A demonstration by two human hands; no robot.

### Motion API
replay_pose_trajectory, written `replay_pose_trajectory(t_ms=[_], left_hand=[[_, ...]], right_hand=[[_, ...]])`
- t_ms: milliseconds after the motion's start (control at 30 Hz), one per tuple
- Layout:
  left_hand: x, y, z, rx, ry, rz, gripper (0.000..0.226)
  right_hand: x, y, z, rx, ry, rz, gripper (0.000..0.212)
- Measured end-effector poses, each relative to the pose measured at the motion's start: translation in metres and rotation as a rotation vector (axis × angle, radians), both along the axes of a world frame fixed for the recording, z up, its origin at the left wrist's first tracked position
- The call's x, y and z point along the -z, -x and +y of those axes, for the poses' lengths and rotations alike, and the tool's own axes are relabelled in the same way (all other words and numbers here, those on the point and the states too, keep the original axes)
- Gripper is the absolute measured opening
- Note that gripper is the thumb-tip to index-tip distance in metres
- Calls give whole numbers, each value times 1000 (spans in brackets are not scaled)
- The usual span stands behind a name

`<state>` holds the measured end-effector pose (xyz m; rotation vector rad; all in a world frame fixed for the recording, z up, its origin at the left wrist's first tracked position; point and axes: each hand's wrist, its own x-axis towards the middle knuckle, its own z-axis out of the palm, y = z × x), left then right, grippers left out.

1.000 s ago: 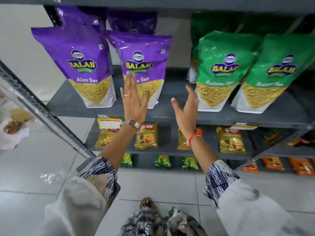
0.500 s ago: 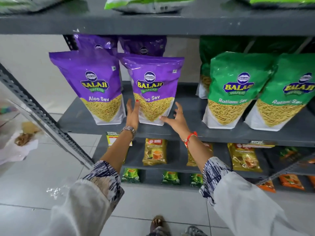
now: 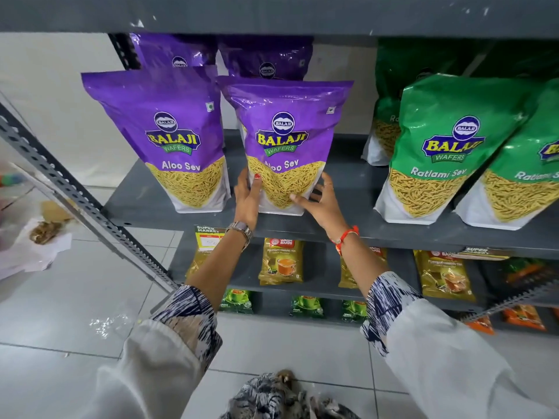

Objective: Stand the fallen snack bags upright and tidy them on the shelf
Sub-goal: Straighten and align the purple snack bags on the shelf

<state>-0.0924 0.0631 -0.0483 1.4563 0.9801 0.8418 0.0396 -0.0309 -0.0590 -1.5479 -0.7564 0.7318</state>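
Both hands clasp the lower corners of one purple Aloo Sev bag (image 3: 284, 140), standing upright on the grey shelf (image 3: 348, 189): the left hand (image 3: 246, 198) at its left edge, thumb on the front, the right hand (image 3: 322, 204) at its right corner. Another Aloo Sev bag (image 3: 172, 137) stands just beside it; green Ratlami Sev bags (image 3: 450, 146) lean further right.

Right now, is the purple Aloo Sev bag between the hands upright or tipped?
Upright: the purple Aloo Sev bag stands on its base on the grey shelf.
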Motion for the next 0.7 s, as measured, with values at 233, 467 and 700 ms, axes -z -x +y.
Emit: replay_pose_trajectory(t_ms=[233, 467, 700], left_hand=[[-4, 0, -5, -12, 11, 4, 55], [-8, 2, -12, -3, -2, -3, 54], [-14, 0, -41, -41, -213, 136, 70]], right_hand=[[-5, 0, -5, -40, 23, -7, 80], [-12, 0, -14, -75, 44, 8, 84], [-24, 6, -38, 89, 85, -342, 87]])
